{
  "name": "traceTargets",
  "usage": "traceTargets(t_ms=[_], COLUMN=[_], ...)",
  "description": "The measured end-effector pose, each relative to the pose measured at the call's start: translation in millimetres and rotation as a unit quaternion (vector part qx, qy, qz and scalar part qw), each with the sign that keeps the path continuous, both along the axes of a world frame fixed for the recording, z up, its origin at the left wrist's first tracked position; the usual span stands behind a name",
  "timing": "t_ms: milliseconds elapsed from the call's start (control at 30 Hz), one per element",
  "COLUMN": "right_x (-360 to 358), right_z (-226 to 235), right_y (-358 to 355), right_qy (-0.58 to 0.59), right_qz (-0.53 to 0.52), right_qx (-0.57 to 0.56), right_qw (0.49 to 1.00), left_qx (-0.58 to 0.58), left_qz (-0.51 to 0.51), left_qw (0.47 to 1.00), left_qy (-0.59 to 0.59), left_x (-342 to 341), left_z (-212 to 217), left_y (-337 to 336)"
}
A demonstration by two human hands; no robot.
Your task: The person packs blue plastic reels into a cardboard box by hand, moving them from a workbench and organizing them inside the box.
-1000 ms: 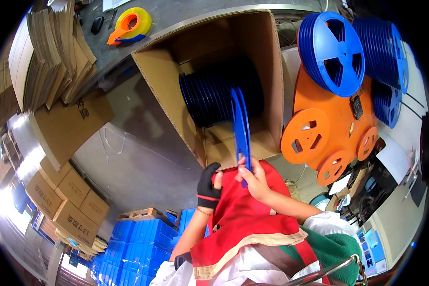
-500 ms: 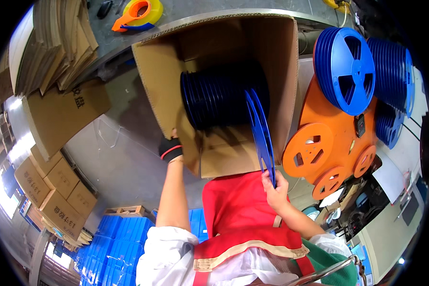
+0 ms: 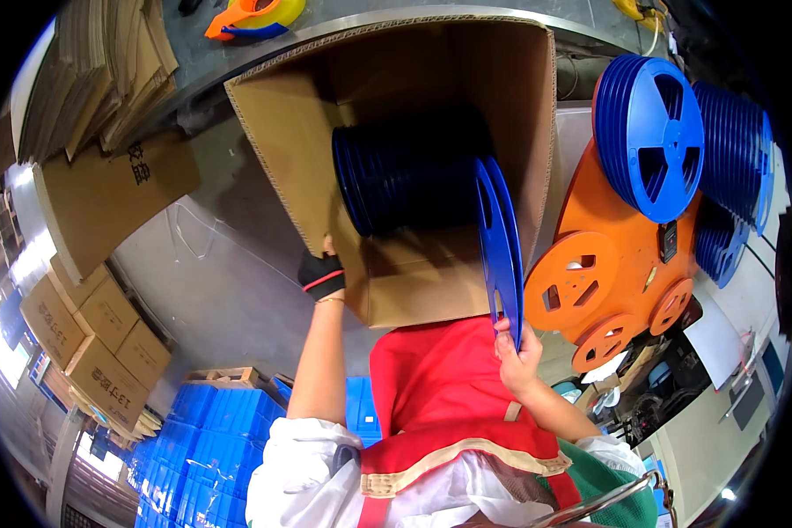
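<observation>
An open cardboard box (image 3: 453, 290) stands in front of me, with a row of dark blue reels (image 3: 396, 180) lying on edge inside it. At its left wall, my left hand (image 3: 322, 271) in a black fingerless glove with a red band grips the box edge. My right hand (image 3: 519, 356) is closed on the near rim of a blue plastic reel (image 3: 503, 251). That reel is held upright, nearly edge-on, partly inside the box near its right wall, apart from the row. Deep shadow hides the far end of the row.
On the right is an orange round stand (image 3: 581, 198) bearing stacks of blue reels (image 3: 664, 141). A grey table (image 3: 370, 18) holds an orange tape dispenser (image 3: 242, 16). Flattened cardboard (image 3: 97, 79), closed cartons (image 3: 106, 370) and blue crates (image 3: 211, 449) stand on the left.
My right hand has moved slightly right with the blue reel, which now sits closer to the box's right wall. My left hand keeps its grip on the box edge.
</observation>
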State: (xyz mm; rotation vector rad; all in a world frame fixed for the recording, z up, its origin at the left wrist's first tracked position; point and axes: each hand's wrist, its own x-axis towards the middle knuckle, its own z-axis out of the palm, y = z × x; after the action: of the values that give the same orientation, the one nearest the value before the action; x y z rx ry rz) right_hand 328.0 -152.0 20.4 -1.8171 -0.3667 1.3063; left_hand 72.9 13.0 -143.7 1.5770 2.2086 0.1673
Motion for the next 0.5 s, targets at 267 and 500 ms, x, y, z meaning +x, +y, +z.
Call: traceTargets(t_ms=[267, 500], right_x=[-19.9, -61.7], right_z=[-10.9, -50.8], right_y=[37.1, 121.0], right_qy=[0.069, 0.126], right_qz=[-0.014, -0.012], right_qx=[0.114, 0.211], right_qw=[0.991, 0.969], left_qx=[-0.012, -0.015], left_qz=[0.009, -0.009], left_qw=[1.0, 0.998], left_qy=[0.01, -0.057], left_x=[16.7, 0.7], left_z=[-5.5, 0.5], left_y=[-15.0, 5.1])
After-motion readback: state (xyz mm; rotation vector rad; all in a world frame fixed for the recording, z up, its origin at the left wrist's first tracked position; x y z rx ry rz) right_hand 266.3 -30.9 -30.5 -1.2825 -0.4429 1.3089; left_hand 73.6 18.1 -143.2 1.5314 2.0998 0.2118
